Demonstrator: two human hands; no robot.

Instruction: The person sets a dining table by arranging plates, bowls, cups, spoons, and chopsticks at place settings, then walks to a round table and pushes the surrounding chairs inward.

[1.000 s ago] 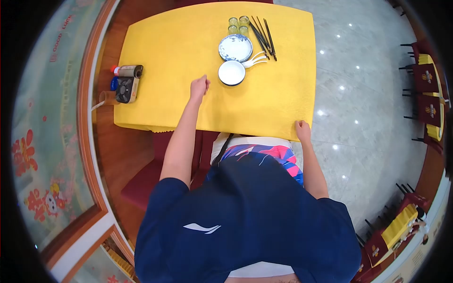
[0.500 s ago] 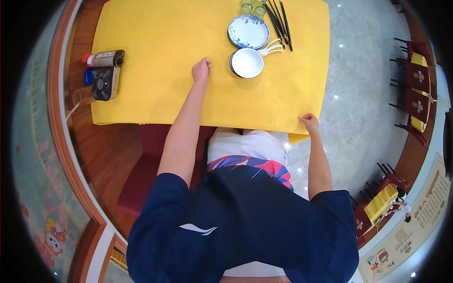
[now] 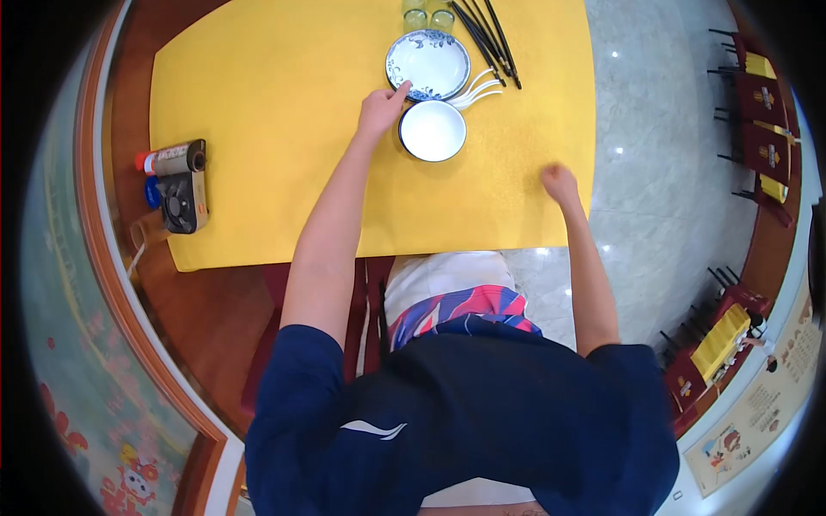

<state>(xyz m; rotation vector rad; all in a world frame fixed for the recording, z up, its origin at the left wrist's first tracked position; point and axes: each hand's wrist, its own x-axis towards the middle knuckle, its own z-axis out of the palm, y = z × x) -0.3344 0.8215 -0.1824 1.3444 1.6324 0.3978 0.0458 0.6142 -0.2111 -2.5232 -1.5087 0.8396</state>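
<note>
My left hand [image 3: 381, 113] is at the near-left rim of a white plate [image 3: 428, 64] with blue floral edging. One digit lies over the rim and the other fingers curl out of sight, so the hand appears closed on the plate's edge. Just below the plate, a white bowl [image 3: 433, 132] with a dark rim stands upright. White spoons [image 3: 476, 93] fan out beside it. My right hand [image 3: 560, 183], slightly blurred, is curled into a fist over the right side of the yellow tablecloth [image 3: 284, 120], with nothing visible in it.
Several black chopsticks [image 3: 492, 39] lie right of the plate, and glasses [image 3: 428, 21] stand behind it. On the far left are a portable gas stove [image 3: 183, 203] and a canister [image 3: 176, 158]. Dark red chairs [image 3: 761, 93] line the right side.
My left hand has moved forward from bare cloth to the plate's rim. My right hand has left the tablecloth's front edge, moved forward and curled up. The camera view has shifted.
</note>
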